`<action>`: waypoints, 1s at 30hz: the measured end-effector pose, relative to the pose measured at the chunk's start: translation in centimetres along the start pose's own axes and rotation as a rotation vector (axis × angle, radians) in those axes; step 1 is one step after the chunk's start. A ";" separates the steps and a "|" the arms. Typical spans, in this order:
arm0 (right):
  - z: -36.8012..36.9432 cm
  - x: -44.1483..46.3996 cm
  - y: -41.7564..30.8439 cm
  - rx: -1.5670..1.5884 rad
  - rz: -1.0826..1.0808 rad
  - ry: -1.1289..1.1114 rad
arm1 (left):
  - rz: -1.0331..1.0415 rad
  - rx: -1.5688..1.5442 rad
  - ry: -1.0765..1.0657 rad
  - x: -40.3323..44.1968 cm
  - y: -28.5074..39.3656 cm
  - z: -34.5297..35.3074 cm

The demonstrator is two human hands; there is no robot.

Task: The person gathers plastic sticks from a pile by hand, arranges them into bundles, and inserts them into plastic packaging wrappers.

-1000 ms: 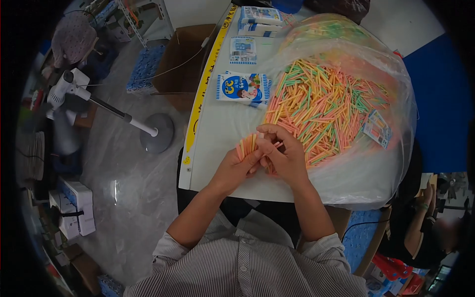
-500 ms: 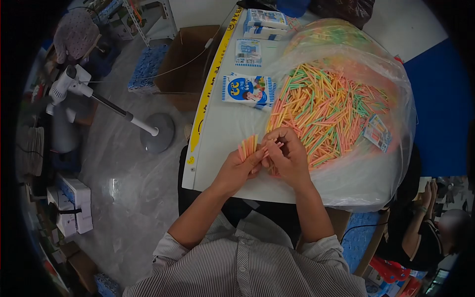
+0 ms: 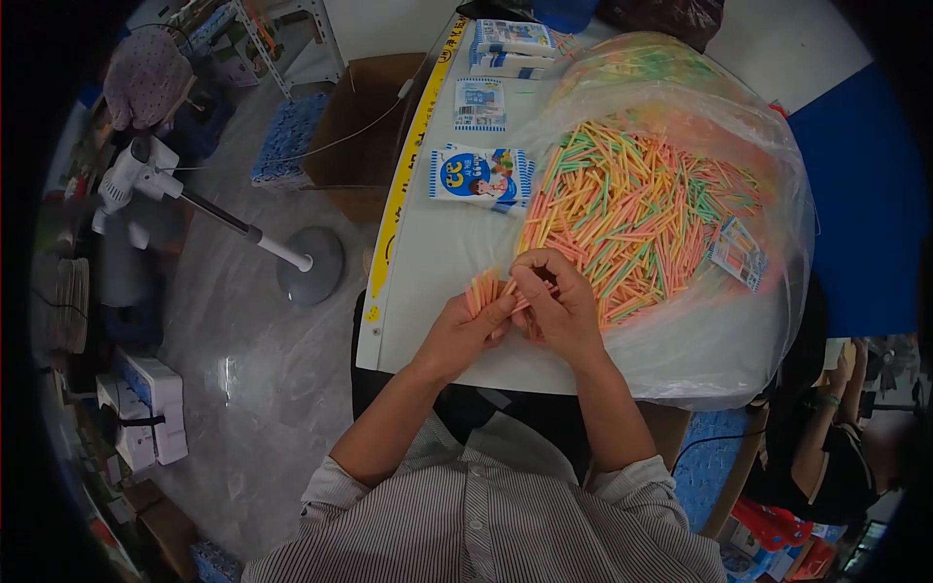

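Left hand (image 3: 460,337) has its fingers closed around a small bunch of sticks (image 3: 482,291) over the desk (image 3: 420,255), and the right hand (image 3: 564,313) has its fingers pinched on a few more, looks like. So one handful's gathered, but there's a huge loose heap (image 3: 622,219) left in the plastic bag (image 3: 724,355).

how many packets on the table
At least 5: two stacked packets at the far end, a flat packet nearer, a blue packet left of the sticks, another packet on their right side. Stacks may hide more.
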State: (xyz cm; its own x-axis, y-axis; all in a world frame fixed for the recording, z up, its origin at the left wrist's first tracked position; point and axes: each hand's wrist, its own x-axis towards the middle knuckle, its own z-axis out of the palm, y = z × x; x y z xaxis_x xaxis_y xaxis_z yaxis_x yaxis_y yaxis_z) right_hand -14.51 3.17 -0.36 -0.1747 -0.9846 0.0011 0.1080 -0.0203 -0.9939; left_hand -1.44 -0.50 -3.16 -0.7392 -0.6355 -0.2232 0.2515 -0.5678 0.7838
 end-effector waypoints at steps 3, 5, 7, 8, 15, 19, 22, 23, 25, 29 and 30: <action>0.2 0.0 -0.1 0.012 -0.012 0.023 | -0.018 -0.025 0.004 -0.1 0.3 0.1; 0.2 -0.1 -0.3 0.012 -0.010 0.036 | -0.021 -0.007 0.008 -0.1 0.2 0.2; -0.1 -0.2 -0.6 -0.040 0.079 0.005 | -0.026 0.010 0.010 -0.1 0.2 0.3; -0.2 -0.2 -0.5 -0.038 0.079 0.009 | -0.013 0.041 -0.014 -0.1 0.3 0.3; -0.7 0.0 0.5 -0.108 -0.023 -0.101 | 0.027 0.149 -0.033 -0.2 0.0 0.3; -0.5 -0.1 0.6 -0.128 -0.027 -0.045 | 0.011 0.154 -0.037 -0.1 0.0 0.1; -0.1 -0.3 0.1 -0.015 -0.019 -0.016 | -0.020 0.075 -0.007 0.0 -0.1 0.1; -0.1 -0.3 0.0 -0.015 -0.019 -0.015 | -0.033 0.083 -0.005 -0.1 0.2 0.3; -0.2 -0.2 -0.1 -0.045 0.025 -0.021 | -0.048 0.090 -0.003 -0.2 0.1 0.3; -0.2 0.0 -0.4 -0.207 -0.014 -0.081 | 0.001 0.130 -0.043 -0.2 -0.3 0.0; -0.2 0.1 0.0 -0.241 -0.101 -0.082 | 0.015 0.131 -0.061 -0.2 -0.3 0.0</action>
State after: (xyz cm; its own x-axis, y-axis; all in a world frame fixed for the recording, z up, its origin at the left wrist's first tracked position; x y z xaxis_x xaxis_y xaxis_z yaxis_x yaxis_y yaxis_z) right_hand -14.76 3.12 -0.41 -0.0919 -0.9907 0.1004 -0.1439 -0.0865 -0.9858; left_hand -1.34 -0.18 -3.38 -0.7735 -0.6082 -0.1781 0.1820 -0.4824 0.8569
